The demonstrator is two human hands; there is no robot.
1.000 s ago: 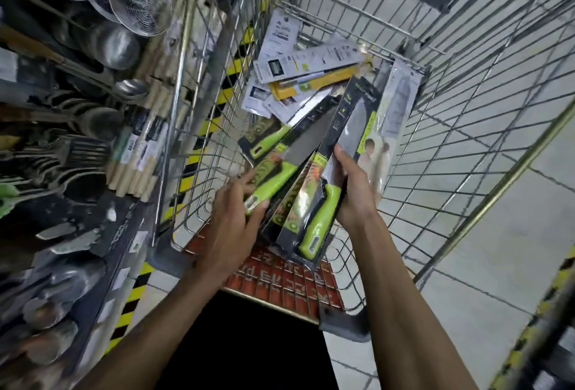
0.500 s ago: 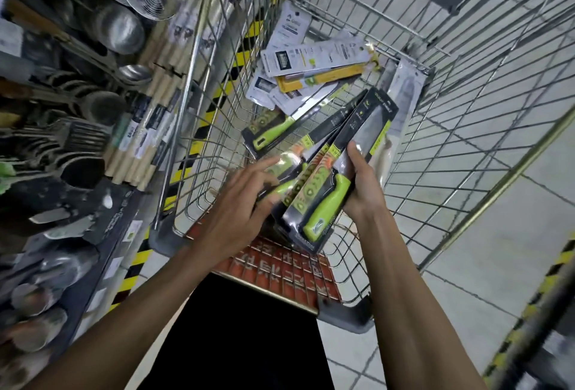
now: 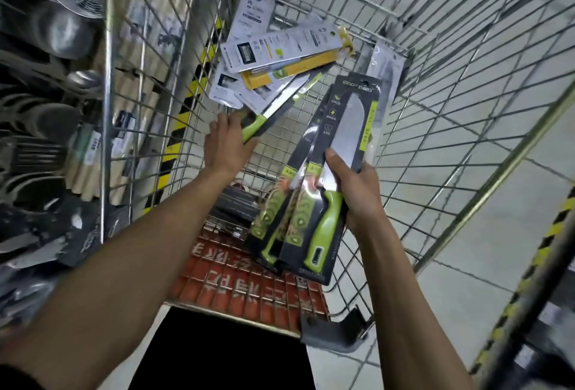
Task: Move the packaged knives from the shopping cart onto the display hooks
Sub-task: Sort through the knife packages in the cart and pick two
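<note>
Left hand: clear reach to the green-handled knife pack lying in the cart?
Likely yes: the left hand is at the handle end of that knife pack, nothing covering it. The right hand holds its stack of packs clear.

Shopping cart (image 3: pixel 451 94) dead ahead of me, utensil shelf (image 3: pixel 37 140) along its left side, floor (image 3: pixel 513 249) to its right. My right hand (image 3: pixel 357 193) holds a stack of packaged knives (image 3: pixel 351 128) over the cart's near right part. My left hand (image 3: pixel 227 144) is deeper in and further left, on another packaged knife (image 3: pixel 270 114) lying in the cart. Behind that, a pile of packages (image 3: pixel 280 50) lies at the far end.
</note>
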